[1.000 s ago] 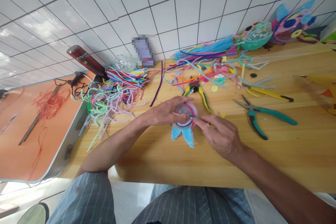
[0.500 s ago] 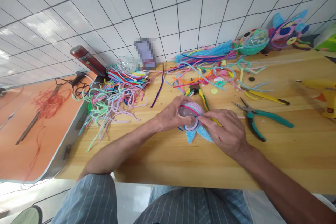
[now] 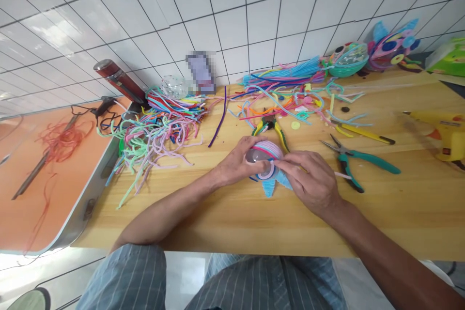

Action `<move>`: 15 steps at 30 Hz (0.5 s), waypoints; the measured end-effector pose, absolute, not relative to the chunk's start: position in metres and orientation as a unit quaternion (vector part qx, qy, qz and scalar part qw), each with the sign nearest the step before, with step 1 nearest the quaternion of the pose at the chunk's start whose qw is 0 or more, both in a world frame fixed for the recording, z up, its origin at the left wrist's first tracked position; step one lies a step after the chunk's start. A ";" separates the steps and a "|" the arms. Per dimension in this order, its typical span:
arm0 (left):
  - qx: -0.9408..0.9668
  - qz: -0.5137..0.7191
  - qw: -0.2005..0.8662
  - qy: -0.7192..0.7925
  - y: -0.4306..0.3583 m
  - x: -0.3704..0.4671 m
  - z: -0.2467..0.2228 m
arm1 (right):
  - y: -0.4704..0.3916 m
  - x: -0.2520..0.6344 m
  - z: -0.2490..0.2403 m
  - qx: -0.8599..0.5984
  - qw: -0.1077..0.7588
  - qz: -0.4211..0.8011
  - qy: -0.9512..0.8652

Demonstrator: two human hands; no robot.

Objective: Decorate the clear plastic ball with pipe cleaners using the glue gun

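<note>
A clear plastic ball (image 3: pixel 254 156) wrapped in pink, lilac and blue pipe cleaners sits low over the table, with light blue fuzzy fin shapes (image 3: pixel 269 187) at its near side. Thumb and fingers of my left hand (image 3: pixel 241 159) are wrapped around its left side. My right hand (image 3: pixel 312 179) pinches at the ball's right edge; a pale pink pipe cleaner (image 3: pixel 342 175) pokes out behind that hand. Its fingertips cover the spot where the strand meets the ball. Just beyond the ball lie yellow-handled pliers (image 3: pixel 280 135), partly hidden by it.
Green-handled needle-nose pliers (image 3: pixel 374 161), a yellow craft knife (image 3: pixel 370 133) and a yellow glue gun (image 3: pixel 445 131) lie on the right. Loose pipe cleaners (image 3: pixel 160 140) pile up at left beside a red flask (image 3: pixel 118 80). Finished-looking decorated balls (image 3: pixel 348 60) stand against the tiled wall.
Both hands stay at the ball with nearly the same grip. The pale pink pipe cleaner now shows more clearly past my right hand. The view has shifted slightly.
</note>
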State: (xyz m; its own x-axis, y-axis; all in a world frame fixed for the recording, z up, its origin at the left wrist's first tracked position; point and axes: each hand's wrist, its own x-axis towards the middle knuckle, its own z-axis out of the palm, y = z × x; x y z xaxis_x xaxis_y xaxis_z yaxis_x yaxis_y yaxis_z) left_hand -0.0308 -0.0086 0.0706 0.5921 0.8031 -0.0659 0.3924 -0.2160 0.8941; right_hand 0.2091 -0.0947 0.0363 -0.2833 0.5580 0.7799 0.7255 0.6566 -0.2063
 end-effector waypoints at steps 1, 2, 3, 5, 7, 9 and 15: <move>0.749 0.213 0.486 0.398 -0.009 -0.030 0.071 | -0.094 0.209 0.037 -0.402 0.443 -0.098 -0.796; 0.747 0.213 0.488 0.398 -0.010 -0.030 0.072 | -0.094 0.208 0.037 -0.403 0.442 -0.100 -0.796; 0.745 0.216 0.490 0.399 -0.011 -0.029 0.073 | -0.095 0.208 0.038 -0.405 0.440 -0.102 -0.795; 0.735 0.221 0.497 0.404 -0.012 -0.028 0.073 | -0.097 0.208 0.040 -0.414 0.435 -0.109 -0.792; 0.721 0.222 0.512 0.410 -0.014 -0.027 0.074 | -0.103 0.210 0.044 -0.426 0.433 -0.121 -0.785; 0.704 0.218 0.532 0.417 -0.015 -0.026 0.074 | -0.113 0.212 0.050 -0.445 0.430 -0.135 -0.774; 0.695 0.224 0.544 0.414 -0.020 -0.029 0.073 | -0.132 0.209 0.059 -0.537 0.416 0.042 -0.732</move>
